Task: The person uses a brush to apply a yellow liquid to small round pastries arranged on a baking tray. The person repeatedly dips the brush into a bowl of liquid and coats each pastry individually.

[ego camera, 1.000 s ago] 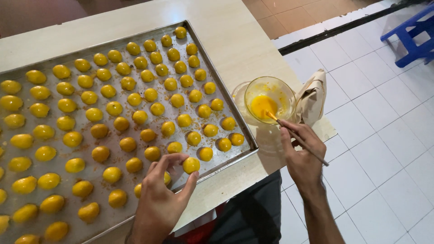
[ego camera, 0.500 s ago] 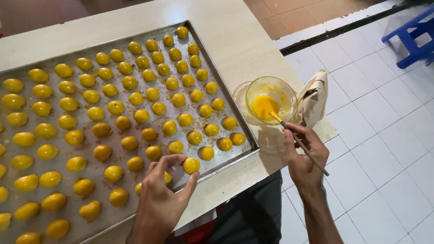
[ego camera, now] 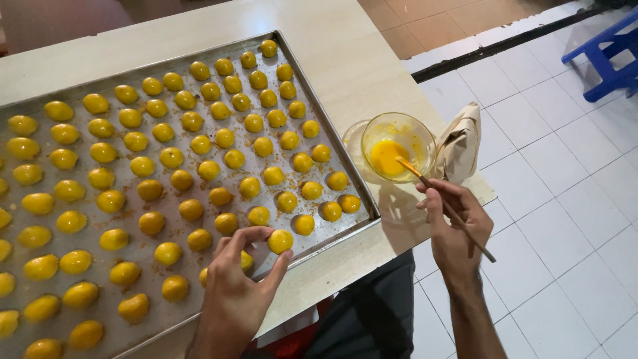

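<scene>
A white-tiled floor (ego camera: 558, 199) runs along the right of the head view, with a blue stool (ego camera: 608, 56) at the top corner, and a pale table (ego camera: 345, 60) fills the rest. Most of that table is taken by 1 large metal baking tray (ego camera: 319, 116), covered in rows of small round yellow pastry balls (ego camera: 199, 143), glossy on top, with brown crumbs scattered between them. Just beside the tray's right rim stands a clear glass bowl (ego camera: 412, 129) holding a pool of orange-yellow glaze, and a crumpled beige cloth (ego camera: 462, 143) lies touching the bowl on its far side.

The left hand (ego camera: 236, 292) rests on the tray's near edge, its fingers curled around 1 ball (ego camera: 280, 240) at the near-right corner of the rows, pinched between thumb and fingertips. The right hand (ego camera: 455, 229) hovers off the table edge, closed in a narrow pencil grip on a thin brush (ego camera: 445, 206) whose tip dips into the glaze in the bowl.

Judging from this, the step in hand looks like loading the brush while the next ball is steadied. The next move would call for carrying the wet tip across the tray's rim to the held ball without dripping, then a light stroke over its top, with the left fingers kept low on its sides.
</scene>
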